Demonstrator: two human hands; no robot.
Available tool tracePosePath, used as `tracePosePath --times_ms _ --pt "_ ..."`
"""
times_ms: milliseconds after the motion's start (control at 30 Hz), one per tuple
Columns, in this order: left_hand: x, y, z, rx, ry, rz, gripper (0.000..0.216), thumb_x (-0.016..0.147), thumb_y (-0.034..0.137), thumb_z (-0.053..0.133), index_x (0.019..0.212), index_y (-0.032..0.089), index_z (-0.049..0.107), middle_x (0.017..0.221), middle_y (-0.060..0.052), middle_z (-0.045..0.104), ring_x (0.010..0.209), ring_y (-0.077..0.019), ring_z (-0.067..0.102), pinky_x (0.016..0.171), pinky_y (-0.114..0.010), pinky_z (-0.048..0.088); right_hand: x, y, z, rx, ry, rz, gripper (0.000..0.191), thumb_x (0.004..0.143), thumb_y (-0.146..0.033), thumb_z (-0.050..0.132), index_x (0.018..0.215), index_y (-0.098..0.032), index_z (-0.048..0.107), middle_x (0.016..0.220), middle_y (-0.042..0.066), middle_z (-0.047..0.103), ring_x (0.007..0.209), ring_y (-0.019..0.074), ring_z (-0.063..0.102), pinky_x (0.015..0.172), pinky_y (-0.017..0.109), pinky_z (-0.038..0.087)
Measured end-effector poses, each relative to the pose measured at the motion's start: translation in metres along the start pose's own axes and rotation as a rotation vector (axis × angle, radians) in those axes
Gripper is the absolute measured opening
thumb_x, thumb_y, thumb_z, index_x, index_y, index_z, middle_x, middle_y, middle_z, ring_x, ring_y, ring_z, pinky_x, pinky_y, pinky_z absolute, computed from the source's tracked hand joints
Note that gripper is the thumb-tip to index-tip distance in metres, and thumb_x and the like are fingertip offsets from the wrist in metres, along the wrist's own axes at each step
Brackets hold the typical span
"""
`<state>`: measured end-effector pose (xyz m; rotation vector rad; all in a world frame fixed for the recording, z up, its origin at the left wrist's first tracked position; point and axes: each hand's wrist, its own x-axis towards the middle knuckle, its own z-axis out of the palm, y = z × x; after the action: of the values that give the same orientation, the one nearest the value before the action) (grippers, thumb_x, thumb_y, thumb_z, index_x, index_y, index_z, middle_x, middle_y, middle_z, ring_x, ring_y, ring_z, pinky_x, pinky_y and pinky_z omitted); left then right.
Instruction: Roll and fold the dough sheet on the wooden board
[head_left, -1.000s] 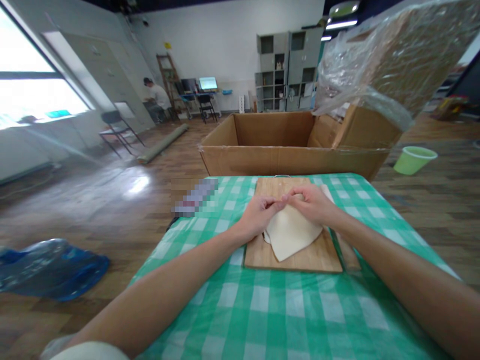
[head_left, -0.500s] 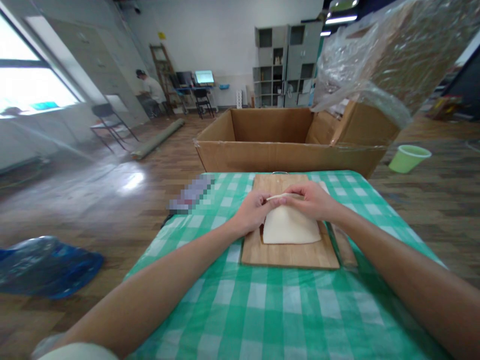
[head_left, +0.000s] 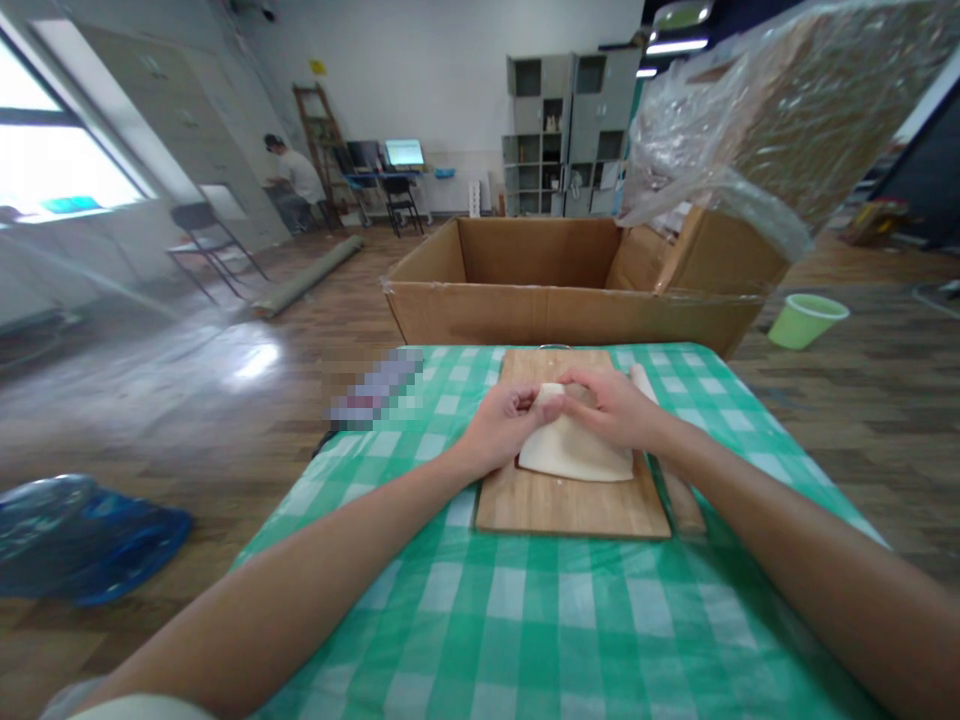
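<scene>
A pale sheet of dough [head_left: 576,452] is lifted at its far edge above a wooden cutting board [head_left: 574,508], its near edge close to the board. My left hand [head_left: 510,418] pinches the raised edge between thumb and fingers. Close beside it, my right hand [head_left: 609,405] grips the same edge, its fingers curled over the top. Part of the dough is hidden behind both hands. A wooden rolling pin [head_left: 681,498] lies along the board's right side, partly covered by my right forearm.
A green checked tablecloth [head_left: 555,620] covers the table. At its left edge lies a blurred-out flat object [head_left: 379,388]. Beyond the table stands a large open cardboard box [head_left: 562,312]. A green bucket [head_left: 807,322] and blue plastic bag [head_left: 90,540] are on the floor. A person [head_left: 296,178] sits far back.
The raised edge of the dough is now gathered into a narrower fold between my hands. The dough's near edge has shifted slightly and tilts. My view has turned a little.
</scene>
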<state>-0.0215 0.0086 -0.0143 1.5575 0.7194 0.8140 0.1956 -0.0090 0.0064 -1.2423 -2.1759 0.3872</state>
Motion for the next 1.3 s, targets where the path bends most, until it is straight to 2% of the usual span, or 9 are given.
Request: tracePosePath --times_ms 167,267,533,667,733,900,1067,1200,1300 --pt "-0.001 -0.001 -0.001 0.175 -0.015 0.021 0.043 0.092 0.058 0.072 0.094 0.016 0.081 0.086 -0.003 0.077 0.073 -0.0167 0.065 0.059 -0.023 0.043 -0.003 -0.008 0.003 -0.186 -0.053 -0.014 0.033 0.107 -0.049 0.051 0.092 -0.023 0.064 0.083 0.007 0.072 0.073 0.0224 0.061 0.063 0.033 0.03" --pt "-0.001 -0.001 -0.001 0.237 -0.006 0.029 0.043 0.092 0.058 0.07 0.087 0.016 0.08 0.077 -0.001 0.072 0.066 -0.0139 0.058 0.055 -0.022 0.037 -0.003 -0.009 0.005 -0.234 -0.083 -0.033 0.037 0.109 -0.047 0.044 0.089 -0.023 0.064 0.084 0.008 0.073 0.074 0.0229 0.061 0.063 0.033 0.029" --pt "0.0 0.001 0.001 0.323 -0.007 0.044 0.051 0.096 0.063 0.062 0.083 0.015 0.075 0.076 -0.002 0.069 0.067 -0.0138 0.055 0.056 -0.023 0.035 -0.004 -0.01 0.01 -0.272 -0.094 -0.05 0.042 0.111 -0.034 0.035 0.085 -0.02 0.064 0.082 0.01 0.073 0.071 0.0217 0.06 0.064 0.034 0.029" --pt "0.0 0.003 0.003 0.209 -0.061 0.043 0.044 0.097 0.057 0.063 0.1 0.015 0.075 0.088 -0.004 0.073 0.074 -0.0153 0.06 0.061 -0.024 0.041 -0.003 -0.007 0.007 -0.183 0.083 0.013 0.043 0.111 -0.037 0.036 0.078 -0.021 0.058 0.077 0.007 0.07 0.069 0.0192 0.057 0.064 0.033 0.031" --pt "-0.001 0.003 0.003 0.188 -0.06 0.032 0.042 0.096 0.055 0.065 0.098 0.014 0.074 0.087 -0.004 0.072 0.074 -0.0154 0.061 0.062 -0.024 0.042 -0.003 -0.006 0.005 -0.111 0.157 0.078 0.044 0.111 -0.039 0.035 0.074 -0.022 0.053 0.072 0.005 0.067 0.065 0.0178 0.056 0.064 0.033 0.031" --pt "-0.001 0.003 0.003 0.269 -0.015 0.068 0.041 0.1 0.051 0.059 0.09 0.015 0.075 0.077 -0.002 0.069 0.068 -0.0137 0.056 0.059 -0.024 0.038 -0.003 -0.01 0.005 -0.029 0.12 0.06 0.034 0.109 -0.043 0.042 0.087 -0.022 0.057 0.082 0.004 0.07 0.075 0.0194 0.06 0.066 0.032 0.034" --pt "0.001 0.001 0.001 0.238 0.027 0.028 0.04 0.098 0.05 0.061 0.093 0.014 0.077 0.074 -0.003 0.069 0.063 -0.0139 0.056 0.054 -0.024 0.035 -0.002 -0.012 0.012 -0.018 0.162 0.068 0.038 0.107 -0.04 0.042 0.075 -0.022 0.053 0.072 0.003 0.065 0.069 0.0186 0.055 0.066 0.033 0.034" --pt "0.004 -0.002 -0.002 0.113 0.097 0.036 0.041 0.092 0.054 0.071 0.101 0.014 0.077 0.092 -0.006 0.077 0.076 -0.0172 0.065 0.062 -0.024 0.044 0.0 -0.006 0.02 0.202 0.255 0.221 0.04 0.106 -0.045 0.043 0.077 -0.021 0.058 0.076 0.004 0.068 0.072 0.0195 0.059 0.065 0.032 0.038" --pt "0.005 -0.002 -0.003 0.075 0.138 0.049 0.041 0.089 0.054 0.075 0.104 0.015 0.078 0.095 -0.006 0.078 0.08 -0.0179 0.067 0.067 -0.025 0.047 0.001 -0.004 0.02 0.374 0.226 0.237 0.034 0.102 -0.045 0.051 0.093 -0.019 0.071 0.09 0.006 0.075 0.082 0.0214 0.066 0.07 0.033 0.046"
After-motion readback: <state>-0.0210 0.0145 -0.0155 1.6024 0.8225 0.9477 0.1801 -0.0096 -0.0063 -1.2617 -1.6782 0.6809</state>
